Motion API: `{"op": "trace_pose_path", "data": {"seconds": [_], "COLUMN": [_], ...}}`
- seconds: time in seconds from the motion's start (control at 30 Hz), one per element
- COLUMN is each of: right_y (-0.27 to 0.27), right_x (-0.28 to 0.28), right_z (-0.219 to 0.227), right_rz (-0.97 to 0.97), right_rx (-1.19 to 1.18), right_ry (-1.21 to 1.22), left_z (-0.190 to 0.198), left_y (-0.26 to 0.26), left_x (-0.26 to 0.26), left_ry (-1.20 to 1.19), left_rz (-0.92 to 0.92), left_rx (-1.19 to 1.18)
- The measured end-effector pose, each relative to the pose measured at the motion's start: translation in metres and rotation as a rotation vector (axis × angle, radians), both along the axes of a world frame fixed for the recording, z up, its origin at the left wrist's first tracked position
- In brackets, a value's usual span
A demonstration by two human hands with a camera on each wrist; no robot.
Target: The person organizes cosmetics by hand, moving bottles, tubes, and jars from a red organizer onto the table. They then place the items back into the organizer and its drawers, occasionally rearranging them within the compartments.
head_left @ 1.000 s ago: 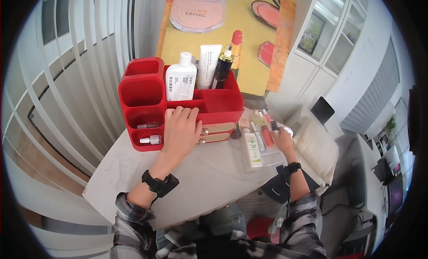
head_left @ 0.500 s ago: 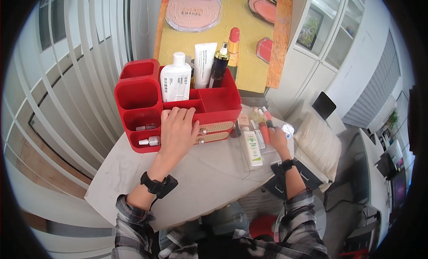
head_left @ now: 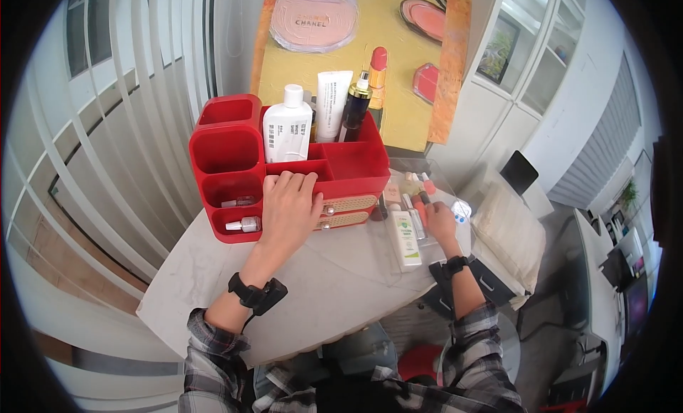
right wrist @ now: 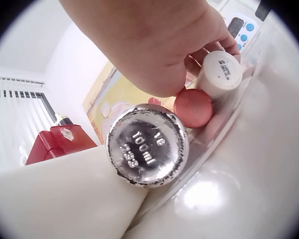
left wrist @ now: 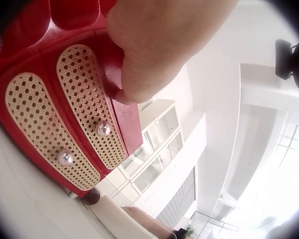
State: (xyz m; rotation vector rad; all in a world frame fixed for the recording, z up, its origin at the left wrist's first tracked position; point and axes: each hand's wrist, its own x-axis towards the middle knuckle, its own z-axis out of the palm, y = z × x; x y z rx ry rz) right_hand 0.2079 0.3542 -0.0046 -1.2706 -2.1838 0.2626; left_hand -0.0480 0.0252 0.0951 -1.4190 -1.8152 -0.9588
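In the head view, my left hand grips the front wall of the red organizer, fingers over its rim. The left wrist view shows the thumb against the red front, above two woven drawer fronts. At the clear tray, my right hand is among cosmetics, beside a white-green tube. In the right wrist view, its fingers curl round a white-ended cylinder, next to a red-ended one. A silver-ended container is nearer the camera; the fingertips are partly hidden.
A white bottle, a white tube and a dark pump bottle stand in the organizer. Small bottles lie in its left compartments. A white timer is right of my right hand, and a cushion lies beyond.
My right hand has shifted slightly left and lower over the tray, and the timer beside it shows more fully. My left hand keeps its place on the organizer.
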Motion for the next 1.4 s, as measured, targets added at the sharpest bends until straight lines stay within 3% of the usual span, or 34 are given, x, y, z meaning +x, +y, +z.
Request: {"op": "trace_pose_path", "data": {"seconds": [0.1, 0.27, 0.4, 0.57, 0.63, 0.73, 0.8, 0.93, 1.03, 1.1, 1.17, 1.23, 1.4], "right_y": [-0.006, -0.079, -0.107, -0.102, -0.104, -0.113, -0.119, -0.114, -0.111, -0.107, -0.108, -0.109, -0.055], "right_x": [-0.006, -0.054, -0.111, -0.176, -0.190, -0.198, -0.199, -0.203, -0.199, -0.189, -0.168, -0.138, -0.057], "right_z": [0.010, 0.098, 0.141, 0.161, 0.165, 0.169, 0.168, 0.159, 0.162, 0.171, 0.183, 0.195, 0.161], "right_rz": [-0.017, 0.268, 0.416, 0.514, 0.502, 0.354, 0.266, 0.246, 0.288, 0.391, 0.427, 0.454, 0.263], "right_rx": [0.163, 0.268, 0.326, 0.473, 0.406, 0.437, 0.487, 0.535, 0.463, 0.406, 0.402, 0.145, 0.152], "right_ry": [0.018, 0.372, 0.459, 0.340, 0.270, 0.055, -0.104, -0.083, 0.102, 0.414, 0.494, 0.597, 0.394], "left_z": [0.001, 0.001, 0.002, -0.001, -0.001, -0.001, -0.001, 0.001, 0.001, 0.002, 0.002, 0.002, 0.001], "left_y": [0.000, 0.000, -0.001, 0.000, 0.000, 0.000, 0.000, -0.002, -0.002, -0.003, -0.003, -0.002, -0.001], "left_x": [0.000, 0.000, 0.002, -0.001, -0.002, -0.002, -0.002, -0.001, -0.001, -0.001, 0.000, 0.000, 0.000], "left_ry": [0.004, 0.031, 0.007, 0.014, 0.018, 0.023, 0.041, 0.039, 0.039, 0.034, 0.024, 0.017, 0.013], "left_rz": [0.003, 0.011, 0.013, 0.005, 0.000, 0.011, 0.009, 0.015, 0.016, 0.017, 0.007, 0.005, 0.010], "left_rx": [-0.001, 0.008, -0.008, -0.001, 0.011, -0.003, 0.000, -0.018, -0.017, -0.019, -0.027, -0.004, -0.011]}}
